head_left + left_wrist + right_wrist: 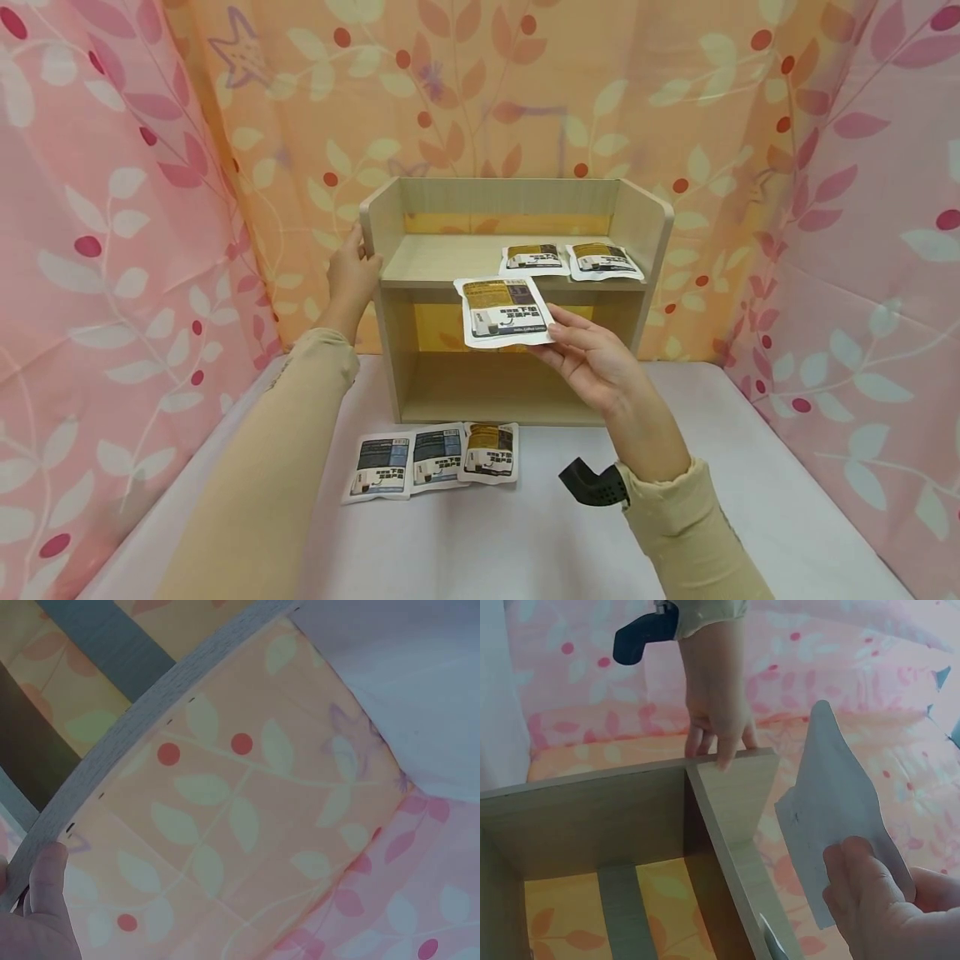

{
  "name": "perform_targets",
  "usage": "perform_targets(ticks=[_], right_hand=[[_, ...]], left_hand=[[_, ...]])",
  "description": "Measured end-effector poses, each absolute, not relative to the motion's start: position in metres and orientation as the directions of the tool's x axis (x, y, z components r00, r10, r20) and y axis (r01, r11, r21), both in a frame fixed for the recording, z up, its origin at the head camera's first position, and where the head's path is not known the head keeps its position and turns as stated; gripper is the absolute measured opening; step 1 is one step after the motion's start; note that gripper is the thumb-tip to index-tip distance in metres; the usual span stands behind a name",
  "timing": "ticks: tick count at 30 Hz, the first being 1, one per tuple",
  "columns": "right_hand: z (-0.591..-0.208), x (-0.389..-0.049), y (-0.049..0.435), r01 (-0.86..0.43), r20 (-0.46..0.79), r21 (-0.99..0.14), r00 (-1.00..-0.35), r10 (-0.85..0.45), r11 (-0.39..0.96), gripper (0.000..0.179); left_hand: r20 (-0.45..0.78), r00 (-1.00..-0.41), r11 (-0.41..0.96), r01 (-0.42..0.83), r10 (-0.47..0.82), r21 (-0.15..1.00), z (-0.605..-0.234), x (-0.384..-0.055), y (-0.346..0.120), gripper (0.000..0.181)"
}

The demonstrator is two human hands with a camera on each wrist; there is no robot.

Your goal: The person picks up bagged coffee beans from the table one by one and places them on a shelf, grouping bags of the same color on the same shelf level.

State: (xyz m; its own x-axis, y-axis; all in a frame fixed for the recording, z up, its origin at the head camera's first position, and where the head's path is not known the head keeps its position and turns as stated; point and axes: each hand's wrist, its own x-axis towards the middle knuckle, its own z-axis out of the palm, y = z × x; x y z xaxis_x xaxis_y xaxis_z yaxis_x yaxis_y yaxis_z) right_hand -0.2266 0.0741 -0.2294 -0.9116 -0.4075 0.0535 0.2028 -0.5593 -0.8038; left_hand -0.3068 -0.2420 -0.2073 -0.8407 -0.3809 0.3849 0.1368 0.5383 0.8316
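A white pouch with a gold-brown label (504, 312) is pinched at its lower right corner by my right hand (592, 358), thumb on top. It is held in front of the wooden shelf unit (442, 254), and the right wrist view shows its plain back (836, 795). My left hand (352, 275) grips the unit's left side panel, its fingers over the edge in the right wrist view. Two similar pouches, one (533, 260) beside another (603, 262), lie on the right part of the upper board.
On the white-covered table (525, 542), two blue-labelled pouches, one (378, 467) and another (438, 457), lie in a row with a gold-brown one (490, 454) before the unit. A black bracket (592, 485) juts from my right wrist. Patterned curtains (517, 100) surround the table.
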Motion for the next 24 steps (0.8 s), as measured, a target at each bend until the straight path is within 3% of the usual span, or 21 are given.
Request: perform_targets(ticks=[24], right_hand=[[-0.206, -0.267, 0.046, 0.22, -0.034, -0.768, -0.952, -0.304, -0.602, 0.053]], left_hand=[[0.388, -0.837, 0.548, 0.131, -0.386, 0.826, -0.206, -0.305, -0.24, 0.066]])
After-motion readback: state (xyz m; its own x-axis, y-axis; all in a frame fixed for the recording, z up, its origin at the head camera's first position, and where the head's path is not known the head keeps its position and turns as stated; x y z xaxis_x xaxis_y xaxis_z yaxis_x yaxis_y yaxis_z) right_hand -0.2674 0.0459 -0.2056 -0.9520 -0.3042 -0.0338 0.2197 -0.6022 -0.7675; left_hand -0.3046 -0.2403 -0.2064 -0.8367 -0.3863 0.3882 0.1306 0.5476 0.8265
